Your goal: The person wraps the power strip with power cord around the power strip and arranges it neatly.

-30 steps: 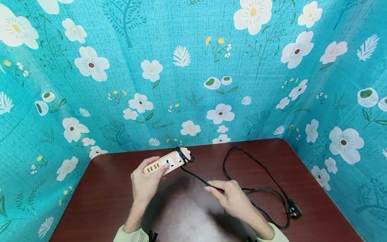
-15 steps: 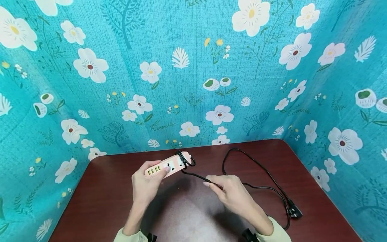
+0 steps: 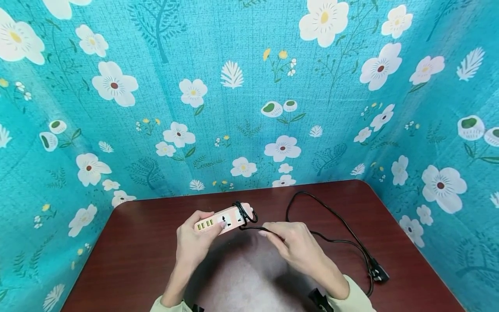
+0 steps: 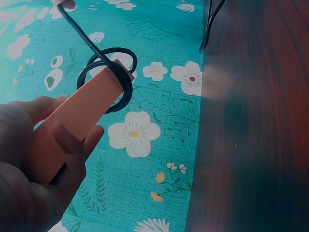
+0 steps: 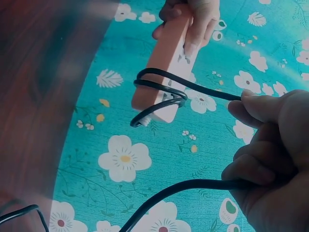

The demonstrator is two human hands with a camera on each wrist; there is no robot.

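My left hand [image 3: 195, 242] grips a pink power strip [image 3: 232, 218] by its USB-port end, thumb across the socket face, above the table. A black cord [image 5: 161, 87] is wound round the strip's far end in a few loops. Between thumb and fingertips my right hand [image 3: 300, 249] pinches that cord to the right of the strip. In the right wrist view the cord also passes under the curled lower fingers of the right hand [image 5: 275, 150] and hangs away below. The left wrist view shows the strip's plain pink side [image 4: 79, 116] with the left fingers curled round it.
The loose cord [image 3: 335, 212] curves over the dark red-brown table [image 3: 132, 251] on the right and ends in a black plug [image 3: 378, 271]. A turquoise flowered cloth [image 3: 218, 117] hangs behind the table and along both sides.
The power strip and my left hand have shifted right and slightly down, nearer the right hand. The right hand has risen a little, and the cord between them is shorter.
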